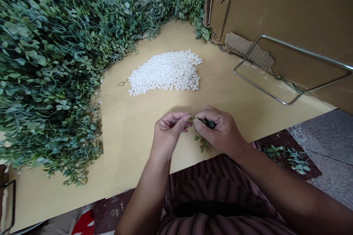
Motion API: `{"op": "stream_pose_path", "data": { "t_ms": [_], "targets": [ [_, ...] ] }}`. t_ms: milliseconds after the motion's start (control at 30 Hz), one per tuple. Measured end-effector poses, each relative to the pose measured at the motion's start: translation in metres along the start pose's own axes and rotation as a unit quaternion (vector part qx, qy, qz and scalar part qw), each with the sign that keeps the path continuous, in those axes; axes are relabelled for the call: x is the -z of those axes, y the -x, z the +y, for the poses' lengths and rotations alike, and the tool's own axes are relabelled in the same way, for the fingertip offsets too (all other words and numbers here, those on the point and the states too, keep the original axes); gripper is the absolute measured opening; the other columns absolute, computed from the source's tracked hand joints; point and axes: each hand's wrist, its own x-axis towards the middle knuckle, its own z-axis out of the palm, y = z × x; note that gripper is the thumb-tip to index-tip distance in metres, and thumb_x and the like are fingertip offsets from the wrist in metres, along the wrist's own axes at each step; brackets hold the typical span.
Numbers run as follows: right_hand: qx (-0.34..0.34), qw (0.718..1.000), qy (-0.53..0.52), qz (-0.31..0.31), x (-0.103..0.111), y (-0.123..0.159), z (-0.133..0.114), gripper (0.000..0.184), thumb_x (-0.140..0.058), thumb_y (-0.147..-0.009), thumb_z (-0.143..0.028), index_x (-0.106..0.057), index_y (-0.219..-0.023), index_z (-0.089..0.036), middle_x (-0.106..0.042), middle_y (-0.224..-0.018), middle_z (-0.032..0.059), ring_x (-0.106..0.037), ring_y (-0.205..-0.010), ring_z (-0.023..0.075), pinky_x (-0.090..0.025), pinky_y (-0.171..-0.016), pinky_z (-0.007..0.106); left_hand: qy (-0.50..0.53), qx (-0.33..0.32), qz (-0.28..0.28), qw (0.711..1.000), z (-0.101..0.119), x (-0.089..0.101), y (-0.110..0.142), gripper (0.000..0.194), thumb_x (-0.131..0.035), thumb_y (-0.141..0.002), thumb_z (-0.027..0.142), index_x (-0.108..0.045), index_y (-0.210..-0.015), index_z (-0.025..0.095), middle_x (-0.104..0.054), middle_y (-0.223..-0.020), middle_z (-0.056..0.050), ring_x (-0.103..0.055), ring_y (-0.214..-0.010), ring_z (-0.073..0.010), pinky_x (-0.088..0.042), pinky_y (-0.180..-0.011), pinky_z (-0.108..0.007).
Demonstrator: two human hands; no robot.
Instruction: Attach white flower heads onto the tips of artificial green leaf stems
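Both arms reach forward from the lower edge of the view and converge, bringing the hands almost together at the fingertips. The left forearm (146, 191) rises steeply, leaning slightly right; the right forearm (278, 183) comes in on a longer slant from the lower right corner. Both are bare. The left hand (172, 128) is in a pinch, its thumb (183, 122) pointing up and to the right against the index finger, the other fingers curled underneath. The right hand (219, 128) turns its back upward, knuckles bent, its thumb (203, 129) angled toward the left fingertips in a matching pinch.
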Motion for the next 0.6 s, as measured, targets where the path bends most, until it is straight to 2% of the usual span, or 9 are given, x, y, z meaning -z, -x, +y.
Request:
{"op": "stream_pose_path", "data": {
  "t_ms": [167,367,533,600],
  "targets": [
    [-0.002,1.0,-0.012,0.004,0.0003,-0.0002,-0.0001,0.021,-0.049,-0.075,-0.022,-0.058,-0.059,-0.012,-0.053,-0.059,0.0,-0.048,-0.058,0.0038,-0.04,-0.058,0.016,0.006,-0.004,-0.01,1.0,0.0013,0.0008,-0.0008,0.025,-0.08,-0.056,0.033,-0.067,-0.068,0.015,-0.068,-0.06,-0.001,-0.06,-0.053,-0.0088,-0.046,-0.048,-0.017],
    [0.011,1.0,-0.009,0.006,0.0005,-0.0004,-0.0011,0.021,-0.049,-0.075,-0.021,-0.057,-0.057,-0.012,-0.051,-0.057,-0.0006,-0.046,-0.056,0.0035,-0.04,-0.057,0.015,0.054,-0.006,-0.009,0.998,0.0008,0.0026,-0.0009,0.022,-0.081,-0.056,0.026,-0.067,-0.069,0.016,-0.068,-0.062,0.001,-0.058,-0.051,-0.0062,-0.044,-0.047,-0.015],
    [0.026,1.0,0.0,0.012,-0.0019,0.0002,0.0003,0.023,-0.048,-0.075,-0.021,-0.054,-0.055,-0.012,-0.051,-0.056,-0.0004,-0.046,-0.057,0.004,-0.039,-0.058,0.016,0.05,-0.008,-0.025,0.998,-0.0032,0.0036,-0.0003,0.022,-0.078,-0.061,0.025,-0.073,-0.082,0.02,-0.07,-0.069,0.001,-0.058,-0.057,-0.0063,-0.046,-0.054,-0.017],
    [0.031,0.999,-0.002,0.016,-0.0023,0.0004,0.0008,0.023,-0.048,-0.075,-0.021,-0.054,-0.055,-0.012,-0.051,-0.056,-0.0004,-0.046,-0.057,0.0039,-0.04,-0.059,0.016,0.038,-0.011,-0.036,0.999,-0.0044,0.0039,0.0,0.02,-0.077,-0.062,0.025,-0.074,-0.081,0.02,-0.069,-0.069,0.0,-0.057,-0.058,-0.0069,-0.047,-0.056,-0.018]
  ]
}}
